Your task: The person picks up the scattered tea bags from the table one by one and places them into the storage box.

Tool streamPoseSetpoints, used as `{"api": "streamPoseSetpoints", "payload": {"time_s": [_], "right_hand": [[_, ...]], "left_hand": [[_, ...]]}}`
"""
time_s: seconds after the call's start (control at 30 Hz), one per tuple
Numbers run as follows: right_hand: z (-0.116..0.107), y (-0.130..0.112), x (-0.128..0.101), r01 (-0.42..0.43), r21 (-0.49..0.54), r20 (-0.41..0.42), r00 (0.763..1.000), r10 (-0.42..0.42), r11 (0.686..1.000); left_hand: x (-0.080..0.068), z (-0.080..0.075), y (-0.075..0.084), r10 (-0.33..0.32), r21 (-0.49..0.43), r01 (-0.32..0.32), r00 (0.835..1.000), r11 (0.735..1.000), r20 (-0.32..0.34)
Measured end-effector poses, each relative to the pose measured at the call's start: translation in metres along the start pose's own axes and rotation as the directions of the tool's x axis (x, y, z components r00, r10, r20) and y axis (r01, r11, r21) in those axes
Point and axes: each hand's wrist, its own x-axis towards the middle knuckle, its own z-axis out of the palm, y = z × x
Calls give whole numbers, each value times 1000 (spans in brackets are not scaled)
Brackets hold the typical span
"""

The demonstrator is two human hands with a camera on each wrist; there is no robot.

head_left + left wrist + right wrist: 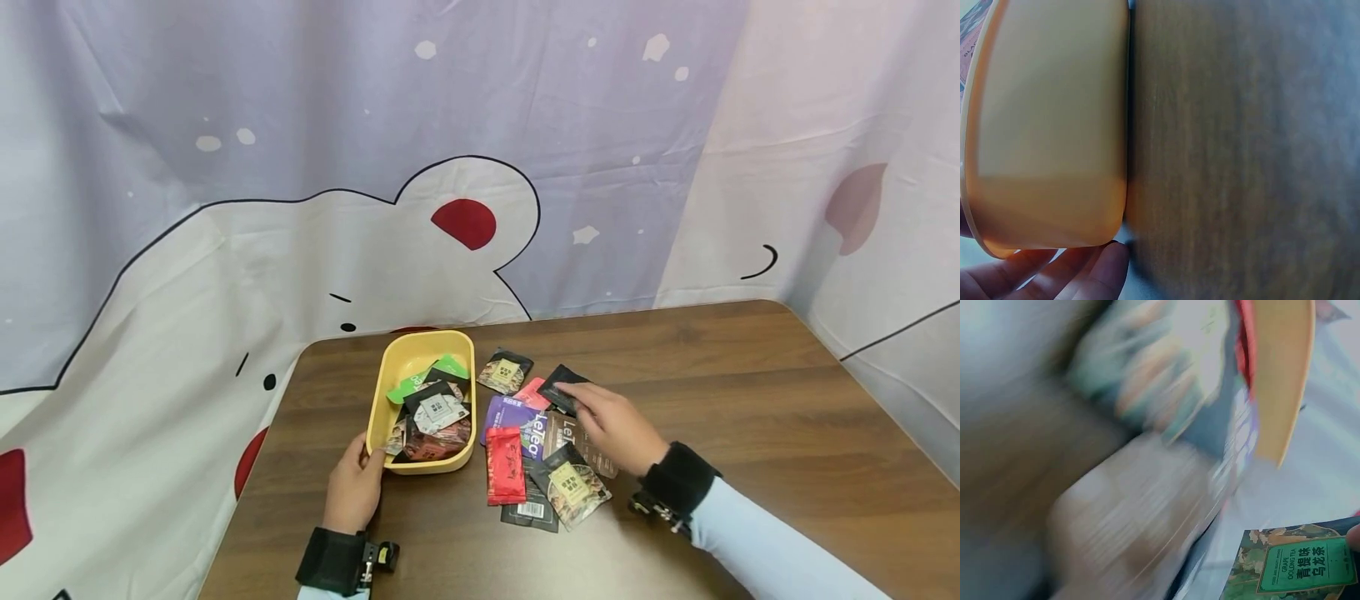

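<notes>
On table (pixel 750 383): yellow tray (pixel 412 354) of sachets, near corner held by left hand (pixel 354 487), fingers curled on rim. Right hand (pixel 617 427) pinches black sachet (pixel 561 385) among loose packets beside tray; grip apparently fingertip-only, wrist view blurred.

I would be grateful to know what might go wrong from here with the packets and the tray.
The right hand pinches a dark packet only at its edge, so it may slip. The yellow tray is already heaped near the left hand, so another packet might slide out.
</notes>
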Motion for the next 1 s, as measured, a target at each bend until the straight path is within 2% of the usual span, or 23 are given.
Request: {"api": "streamPoseSetpoints", "payload": {"time_s": [0.23, 0.43, 0.57, 0.8, 1.0], "right_hand": [[22, -48, 34, 100, 57, 58, 993, -103, 993], [44, -82, 63, 209, 104, 100, 970, -220, 972], [59, -98, 79, 279, 76, 108, 952, -286, 957], [80, -119, 96, 373, 61, 173, 910, -377, 926], [89, -127, 101, 386, 53, 177, 904, -389, 921]], "left_hand": [[1, 2, 1, 9, -5, -9, 1000, 1000, -1], [2, 5, 1, 0, -7, 0, 1000, 1000, 3], [3, 5, 2, 9, -8, -9, 1000, 1000, 8], [-1, -1, -1, 3, 2, -3, 1000, 1000, 13], [0, -2, -2, 16, 1, -16, 1000, 1000, 8]]}}
